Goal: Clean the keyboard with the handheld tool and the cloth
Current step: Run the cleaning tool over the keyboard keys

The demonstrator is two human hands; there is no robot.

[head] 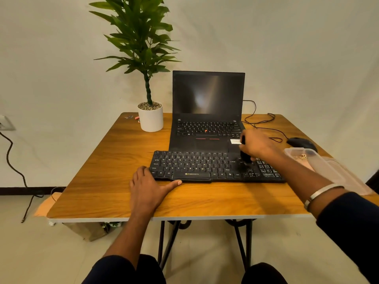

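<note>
Now, left hand (pixel 146 186) flat bracing keyboard (pixel 205 167), right hand (pixel 258 145) gripping likely brush (pixel 245 156) on keys

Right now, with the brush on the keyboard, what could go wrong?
1. The left hand steadies only the keyboard at its left end; hard strokes at the right end might swing it.
2. The brush works close to the open laptop, so loosened dust may land on its keys.

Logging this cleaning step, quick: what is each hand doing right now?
Left hand: open, flat on the table, fingers touching the keyboard.
Right hand: grips the black handheld tool.
</note>
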